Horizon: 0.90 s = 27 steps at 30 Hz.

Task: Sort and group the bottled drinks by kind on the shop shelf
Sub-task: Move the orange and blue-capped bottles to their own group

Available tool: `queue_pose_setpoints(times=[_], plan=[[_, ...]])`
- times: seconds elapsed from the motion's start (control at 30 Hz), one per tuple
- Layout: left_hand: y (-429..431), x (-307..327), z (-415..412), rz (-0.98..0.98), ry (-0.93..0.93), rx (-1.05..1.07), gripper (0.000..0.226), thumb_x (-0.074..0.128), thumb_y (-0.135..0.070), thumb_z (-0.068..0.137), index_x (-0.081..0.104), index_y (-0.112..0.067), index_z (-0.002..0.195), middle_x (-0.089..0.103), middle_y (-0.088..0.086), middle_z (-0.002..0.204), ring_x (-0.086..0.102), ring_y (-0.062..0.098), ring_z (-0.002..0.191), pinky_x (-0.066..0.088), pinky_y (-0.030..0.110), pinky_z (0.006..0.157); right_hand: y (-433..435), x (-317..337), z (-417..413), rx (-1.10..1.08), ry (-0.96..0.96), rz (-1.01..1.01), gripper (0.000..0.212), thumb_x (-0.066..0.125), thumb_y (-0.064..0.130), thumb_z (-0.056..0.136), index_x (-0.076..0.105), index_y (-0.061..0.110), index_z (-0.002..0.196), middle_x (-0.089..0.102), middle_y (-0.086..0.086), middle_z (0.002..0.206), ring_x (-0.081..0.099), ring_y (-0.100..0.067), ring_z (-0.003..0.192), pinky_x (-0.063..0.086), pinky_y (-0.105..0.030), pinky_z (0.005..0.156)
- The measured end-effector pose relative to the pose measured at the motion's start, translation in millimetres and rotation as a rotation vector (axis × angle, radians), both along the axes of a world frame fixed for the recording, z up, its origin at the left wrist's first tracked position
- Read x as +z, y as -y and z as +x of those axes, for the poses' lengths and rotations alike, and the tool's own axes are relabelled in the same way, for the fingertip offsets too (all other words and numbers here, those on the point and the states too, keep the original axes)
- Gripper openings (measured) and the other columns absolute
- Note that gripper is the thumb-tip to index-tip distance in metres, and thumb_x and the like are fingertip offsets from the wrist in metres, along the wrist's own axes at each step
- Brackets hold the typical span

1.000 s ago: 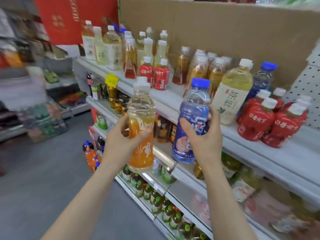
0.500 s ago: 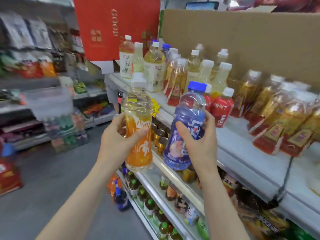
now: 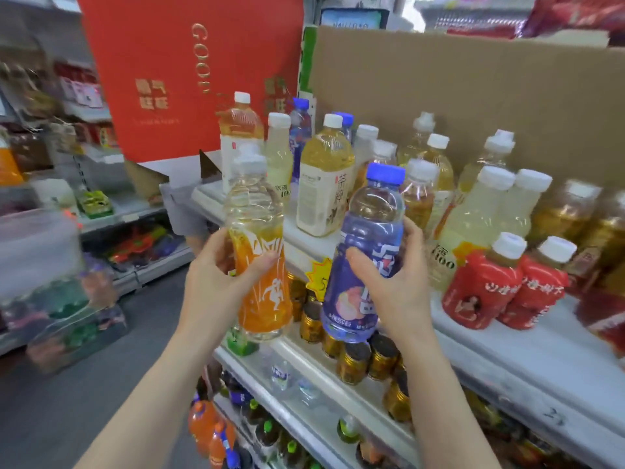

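Orange-label bottle (image 3: 263, 299): being gripped upright by the left hand (image 3: 209, 286), in front of the top shelf (image 3: 527, 353). Blue-capped bottle (image 3: 368, 228): being gripped by the right hand (image 3: 399, 292), slightly tilted, before the same shelf.

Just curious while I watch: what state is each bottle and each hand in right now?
left hand, grips the orange bottle.
right hand, grips the blue bottle.
orange bottle, capped, held before the shelf.
blue bottle, capped, held slightly tilted.
red bottles, capped, standing on the shelf.
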<state>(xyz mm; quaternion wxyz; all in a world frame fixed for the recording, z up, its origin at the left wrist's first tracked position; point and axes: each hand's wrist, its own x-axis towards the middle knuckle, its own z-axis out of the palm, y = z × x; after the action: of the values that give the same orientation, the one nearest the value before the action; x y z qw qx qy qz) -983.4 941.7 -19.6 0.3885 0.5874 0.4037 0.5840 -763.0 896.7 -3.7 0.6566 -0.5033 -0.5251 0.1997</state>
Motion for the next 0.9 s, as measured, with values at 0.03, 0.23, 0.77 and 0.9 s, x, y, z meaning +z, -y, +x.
queue_pose_setpoints(times=[0.03,0.23,0.77,0.9], plan=[[-14.4,-0.7,-9.7,-0.011,-0.007,-0.024,0.044,0.083,-0.042,0.073,0.065,-0.037,0.112,0.075,-0.015,0.107,0.071,0.002,0.097,0.056,0.022,0.079,-9.8,1.5,-8.5,-0.021,-0.002,-0.002,0.077,0.079,0.045,0.068,0.047,0.032,0.137,0.072,0.020,0.112,0.072,-0.004,0.100,0.059,-0.025,0.078],[-88.9,6.8,-65.3,-0.031,-0.068,-0.160,0.052,0.085,-0.042,0.071,0.065,-0.029,0.117,0.075,-0.015,0.105,0.071,0.003,0.096,0.055,0.029,0.083,-63.0,16.4,-75.3,-0.196,-0.038,0.018,0.071,0.078,0.056,0.069,0.052,0.027,0.129,0.073,0.018,0.107,0.071,-0.002,0.096,0.055,-0.020,0.079],[-183.5,10.6,-137.9,-0.068,-0.094,-0.173,0.075,0.076,-0.064,0.059,0.063,-0.030,0.124,0.074,-0.011,0.112,0.069,0.012,0.106,0.054,0.050,0.096,-210.3,68.0,-173.9,-0.210,0.337,-0.047,0.075,0.088,0.032,0.073,0.040,0.041,0.131,0.060,0.028,0.118,0.062,0.007,0.108,0.051,-0.016,0.087],[-196.5,13.5,-142.4,-0.043,-0.088,-0.169,0.069,0.077,-0.061,0.060,0.065,-0.032,0.121,0.075,-0.015,0.106,0.070,0.007,0.100,0.056,0.046,0.094,-250.7,71.3,-180.6,-0.237,0.423,-0.064,0.088,0.088,0.023,0.075,0.035,0.028,0.145,0.059,0.013,0.130,0.060,-0.008,0.114,0.050,-0.027,0.092]])
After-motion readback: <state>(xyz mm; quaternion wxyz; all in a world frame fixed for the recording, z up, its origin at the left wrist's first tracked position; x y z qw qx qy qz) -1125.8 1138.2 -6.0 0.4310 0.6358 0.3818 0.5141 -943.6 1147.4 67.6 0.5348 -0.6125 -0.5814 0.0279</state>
